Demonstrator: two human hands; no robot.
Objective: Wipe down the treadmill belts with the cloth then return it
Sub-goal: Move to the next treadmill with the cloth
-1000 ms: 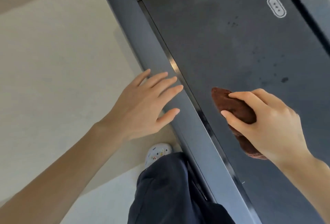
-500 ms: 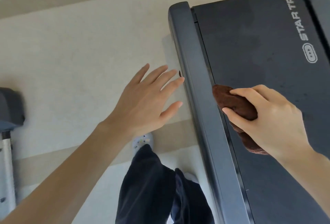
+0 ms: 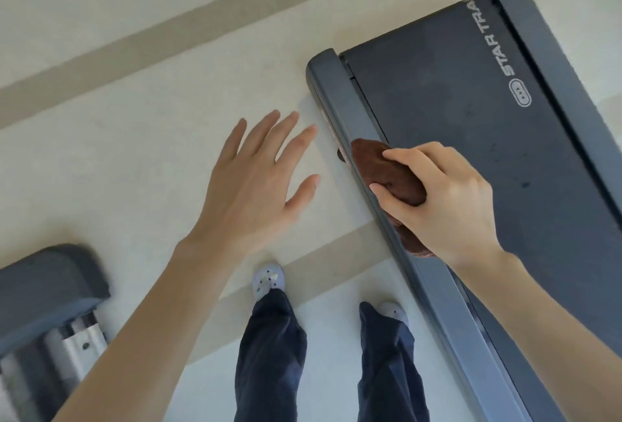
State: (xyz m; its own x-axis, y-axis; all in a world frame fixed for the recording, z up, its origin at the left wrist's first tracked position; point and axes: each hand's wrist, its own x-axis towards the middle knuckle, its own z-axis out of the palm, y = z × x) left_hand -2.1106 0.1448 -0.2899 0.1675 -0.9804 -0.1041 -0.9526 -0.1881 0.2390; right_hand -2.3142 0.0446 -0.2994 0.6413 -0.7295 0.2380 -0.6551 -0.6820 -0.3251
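A: What sits at the far left?

B: The end of another machine (image 3: 50,287), dark grey with a pale metal part below it, resting on the light floor (image 3: 117,152); a tan stripe (image 3: 168,31) crosses that floor at a slant.

A: And the left hand?

B: The left hand (image 3: 255,192) is held flat above the floor, fingers spread wide and holding nothing; it is just beside the treadmill's side rail (image 3: 353,125) but not touching it.

A: Below it?

B: Two legs in dark trousers (image 3: 269,354); pale shoes (image 3: 268,282) stand on the floor next to the rail.

A: Where is the cloth?

B: The brown cloth (image 3: 380,166) is bunched in the right hand (image 3: 447,199), fingers curled tight round it; it lies over the inner edge of the side rail, at the left margin of the belt (image 3: 471,152).

A: Anything on the belt?

B: White lettering and an oval logo (image 3: 521,91) near its far end; a few dark specks further right.
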